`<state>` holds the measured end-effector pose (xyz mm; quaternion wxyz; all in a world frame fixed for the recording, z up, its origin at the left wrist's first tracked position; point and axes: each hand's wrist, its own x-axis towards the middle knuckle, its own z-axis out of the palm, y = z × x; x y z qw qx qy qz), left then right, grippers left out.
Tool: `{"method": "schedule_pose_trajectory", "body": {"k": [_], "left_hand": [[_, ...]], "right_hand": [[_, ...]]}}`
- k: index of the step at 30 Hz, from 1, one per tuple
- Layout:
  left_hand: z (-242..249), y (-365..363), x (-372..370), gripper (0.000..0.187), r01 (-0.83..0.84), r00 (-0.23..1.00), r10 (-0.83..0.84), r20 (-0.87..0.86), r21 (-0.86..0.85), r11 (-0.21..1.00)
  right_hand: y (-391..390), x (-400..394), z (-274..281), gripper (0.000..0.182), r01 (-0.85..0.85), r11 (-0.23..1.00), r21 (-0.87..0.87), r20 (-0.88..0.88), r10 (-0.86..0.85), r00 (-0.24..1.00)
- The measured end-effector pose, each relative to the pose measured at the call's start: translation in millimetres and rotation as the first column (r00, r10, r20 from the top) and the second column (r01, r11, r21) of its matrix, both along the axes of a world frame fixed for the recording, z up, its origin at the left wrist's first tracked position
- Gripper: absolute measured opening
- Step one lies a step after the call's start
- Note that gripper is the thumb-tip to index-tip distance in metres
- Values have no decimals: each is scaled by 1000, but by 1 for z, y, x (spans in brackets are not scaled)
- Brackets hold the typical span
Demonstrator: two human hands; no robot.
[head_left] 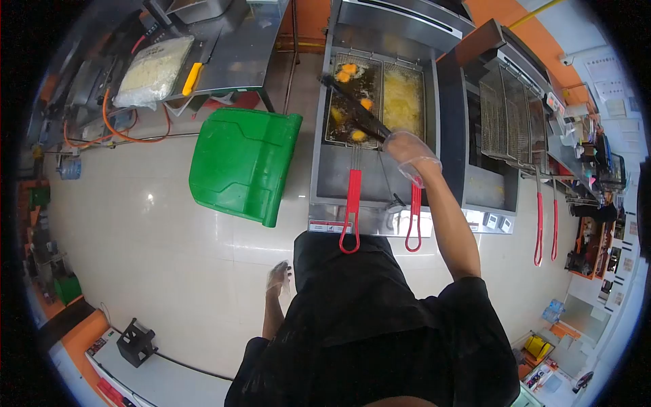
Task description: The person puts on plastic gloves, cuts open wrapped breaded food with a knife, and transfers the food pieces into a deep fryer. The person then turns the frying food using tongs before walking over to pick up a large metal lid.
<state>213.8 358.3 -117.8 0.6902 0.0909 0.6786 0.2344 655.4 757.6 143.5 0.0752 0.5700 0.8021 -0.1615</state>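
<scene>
In a clear plastic glove, my right hand (407, 150) is closed round the handle end of black tongs (366, 117). They slant across the left bay of a deep fryer (319, 178), over a wire basket (336, 140) in dark, bubbling oil. Several orange-brown fried pieces (366, 104) float there. A second basket (404, 136) to the right sits in foaming yellow oil. Both basket handles, a left red handle (352, 193) and a right red handle (415, 220), point towards me. My gloved left hand (277, 277) hangs low at my side, fingers loosely apart, apparently holding nothing.
A green plastic bin (237, 166) stands left of the fryer. Beyond it, a steel table (237, 64) carries a bag of pale food (154, 71) and a yellow-handled tool (192, 79). More wire baskets (505, 115) with red handles hang over the unit at right.
</scene>
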Motion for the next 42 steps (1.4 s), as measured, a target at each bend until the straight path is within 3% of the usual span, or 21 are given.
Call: {"method": "schedule_pose_trajectory", "body": {"k": [3, 7, 8, 11, 14, 17, 20, 23, 24, 26, 27, 28, 31, 34, 36, 38, 42], "left_hand": [[-11, -9, -2, 52, -16, 1000, 16, 9, 7, 1000], [-15, -13, -4, 52, -5, 1000, 6, -9, 79, 997], [-13, -12, -4, 52, 6, 1000, -4, -19, 110, 994], [-12, -8, -4, 53, -17, 1000, 15, 18, 98, 995], [-13, 5, -3, 53, 59, 998, -58, -21, 48, 997], [-11, 15, -4, 53, 43, 999, -42, -10, 31, 999], [7, 26, -2, 52, 46, 996, -44, -79, 27, 999], [11, 30, -5, 61, 93, 995, -93, -35, -6, 996], [7, 28, -5, 57, 66, 997, -65, -39, 11, 998], [-4, 21, -3, 51, 15, 999, -12, -46, 48, 999], [-10, 17, -4, 51, 7, 1000, -5, -24, 49, 999], [-16, 13, -6, 51, -1, 1000, 1, -2, 50, 999], [-14, 18, -7, 54, 5, 999, -6, 45, 26, 1000], [-14, 15, -8, 56, 8, 999, -9, 53, 12, 1000], [-20, 16, -6, 55, 4, 999, -6, 48, 39, 999], [-22, 14, -4, 55, -1, 999, -2, 42, 89, 996], [-24, 14, 1, 52, -7, 1000, 6, 5, 143, 990]], "right_hand": [[-1, 10, 15, 29, 120, 993, -3, -102, -119, 988], [-6, 5, 97, 35, -19, 996, -89, 46, 23, 999], [-6, 19, 72, 24, 51, 999, 11, 47, -51, 998], [-2, 28, 63, 32, 116, 990, -80, -13, -118, 993], [-6, 13, 63, 31, -288, 957, -25, 133, 289, 948], [-12, -13, 82, 32, 214, 967, -138, -96, -228, 969], [-13, -6, 81, 32, 371, 926, -75, -233, -378, 896], [-11, -4, 105, 33, 355, 923, -151, -143, -375, 916], [-5, -3, 107, 34, 358, 892, -276, 14, -368, 930], [-5, 24, 49, 34, 151, 978, -143, -10, -154, 988], [-9, 20, 46, 34, 44, 996, -76, -10, -44, 999], [-15, 16, 43, 34, 146, 986, -78, -72, -152, 986], [-23, -7, 83, 37, 177, 980, -95, -103, -186, 977], [-17, -7, 95, 33, 428, 879, -211, -147, -461, 875], [-7, 33, 47, 35, 169, 981, -94, -46, -174, 984], [-6, 34, 42, 36, 94, 992, -84, -5, -95, 995], [-26, 8, 68, 34, 353, 924, -147, -121, -371, 921]]}}
